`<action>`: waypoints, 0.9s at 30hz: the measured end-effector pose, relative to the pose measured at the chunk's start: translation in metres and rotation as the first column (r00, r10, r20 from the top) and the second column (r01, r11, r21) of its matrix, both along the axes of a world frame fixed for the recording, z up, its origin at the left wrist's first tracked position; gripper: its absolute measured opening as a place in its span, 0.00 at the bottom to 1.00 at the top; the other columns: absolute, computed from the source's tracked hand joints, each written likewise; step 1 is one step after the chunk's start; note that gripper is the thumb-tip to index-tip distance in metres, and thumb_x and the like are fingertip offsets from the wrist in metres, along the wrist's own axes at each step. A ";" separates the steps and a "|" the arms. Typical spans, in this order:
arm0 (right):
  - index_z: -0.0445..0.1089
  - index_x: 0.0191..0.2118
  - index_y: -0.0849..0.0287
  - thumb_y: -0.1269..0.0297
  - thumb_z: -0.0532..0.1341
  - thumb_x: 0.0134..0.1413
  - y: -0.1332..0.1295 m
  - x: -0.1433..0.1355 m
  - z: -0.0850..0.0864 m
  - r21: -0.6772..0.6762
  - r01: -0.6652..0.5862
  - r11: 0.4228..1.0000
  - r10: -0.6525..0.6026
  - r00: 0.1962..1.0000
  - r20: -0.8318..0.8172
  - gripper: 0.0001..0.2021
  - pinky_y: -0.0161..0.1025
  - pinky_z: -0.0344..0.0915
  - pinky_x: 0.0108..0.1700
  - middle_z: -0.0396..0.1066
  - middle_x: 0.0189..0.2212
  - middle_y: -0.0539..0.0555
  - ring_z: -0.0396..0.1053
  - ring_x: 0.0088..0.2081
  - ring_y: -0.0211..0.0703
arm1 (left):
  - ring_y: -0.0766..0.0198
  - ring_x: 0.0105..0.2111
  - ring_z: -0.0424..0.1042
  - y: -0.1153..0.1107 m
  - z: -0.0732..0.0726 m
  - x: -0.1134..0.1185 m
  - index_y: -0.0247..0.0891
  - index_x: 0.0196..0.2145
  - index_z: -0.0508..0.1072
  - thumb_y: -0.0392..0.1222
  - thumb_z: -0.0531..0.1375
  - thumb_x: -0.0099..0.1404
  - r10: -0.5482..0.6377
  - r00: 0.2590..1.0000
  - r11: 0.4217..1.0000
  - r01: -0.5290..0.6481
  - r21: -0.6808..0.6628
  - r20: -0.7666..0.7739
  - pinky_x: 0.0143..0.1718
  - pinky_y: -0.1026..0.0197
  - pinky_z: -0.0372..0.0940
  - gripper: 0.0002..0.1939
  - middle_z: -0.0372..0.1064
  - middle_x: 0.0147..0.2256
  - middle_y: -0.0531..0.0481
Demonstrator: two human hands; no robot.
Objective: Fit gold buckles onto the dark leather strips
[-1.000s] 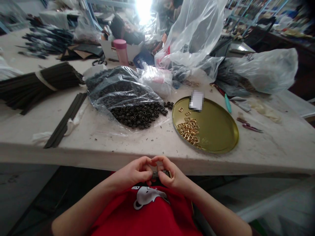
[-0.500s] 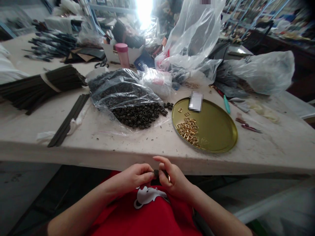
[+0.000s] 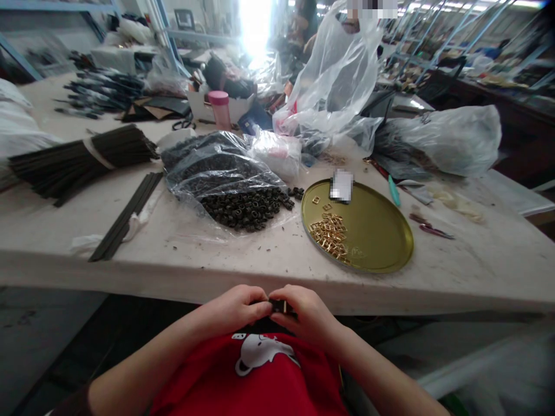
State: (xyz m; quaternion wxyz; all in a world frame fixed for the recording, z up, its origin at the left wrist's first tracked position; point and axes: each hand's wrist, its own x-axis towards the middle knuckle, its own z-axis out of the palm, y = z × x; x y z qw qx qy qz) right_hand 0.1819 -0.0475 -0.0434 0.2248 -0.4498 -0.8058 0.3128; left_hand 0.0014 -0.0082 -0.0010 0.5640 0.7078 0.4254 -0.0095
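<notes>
Just in front of the table edge, my left hand [image 3: 243, 306] pinches a small dark strap [image 3: 277, 305] between thumb and fingers. My right hand [image 3: 306, 309] grips the other side, its thumb and forefinger around a gold buckle [image 3: 285, 307] at the strap. Fingers hide most of both pieces, so how far the buckle sits on the strap I cannot tell. On the table beyond, a round gold-coloured tray [image 3: 381, 231] carries a heap of gold buckles [image 3: 330, 234]. Left of it, many small dark loops [image 3: 245, 209] spill from a clear plastic bag [image 3: 217, 159].
A tied bundle of dark strips [image 3: 82, 162] and a few loose strips [image 3: 128, 216] lie at the left. Behind stand a pink-lidded jar [image 3: 220, 110] and more plastic bags [image 3: 459, 138]. A teal-handled tool [image 3: 393, 190] and small pliers-like tool [image 3: 436, 231] lie right of the tray.
My right forefinger, raised before, has come down onto the piece. The gold buckle has moved from within my right hand to the strap between both hands. The view has tilted up slightly.
</notes>
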 end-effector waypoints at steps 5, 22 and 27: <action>0.66 0.41 0.61 0.69 0.56 0.52 0.014 -0.007 0.011 0.000 -0.012 1.000 0.012 0.995 0.101 0.09 0.39 0.63 0.37 0.71 0.34 0.57 0.68 0.35 0.44 | 0.65 0.25 0.63 0.010 0.002 -0.008 0.35 0.26 0.69 0.43 0.48 0.61 0.003 0.999 0.999 -0.005 0.047 0.042 0.27 0.66 0.56 0.14 0.64 0.23 0.53; 0.63 0.38 0.55 0.69 0.53 0.52 0.043 -0.010 -0.030 0.264 0.023 0.964 -0.031 0.999 0.026 0.07 0.33 0.66 0.26 0.73 0.27 0.51 0.72 0.26 0.40 | 0.69 0.22 0.57 0.040 -0.003 -0.011 0.35 0.25 0.71 0.43 0.52 0.55 0.104 0.994 0.986 -0.098 0.134 -0.037 0.18 0.69 0.48 0.11 0.57 0.19 0.57; 0.64 0.33 0.54 0.67 0.50 0.53 0.051 -0.014 -0.031 0.401 0.004 0.916 -0.020 0.999 0.036 0.06 0.32 0.61 0.21 0.71 0.21 0.48 0.68 0.20 0.38 | 0.68 0.20 0.58 0.039 -0.014 -0.004 0.36 0.27 0.74 0.40 0.52 0.53 0.192 0.972 0.965 -0.162 0.206 -0.135 0.17 0.68 0.47 0.11 0.58 0.17 0.56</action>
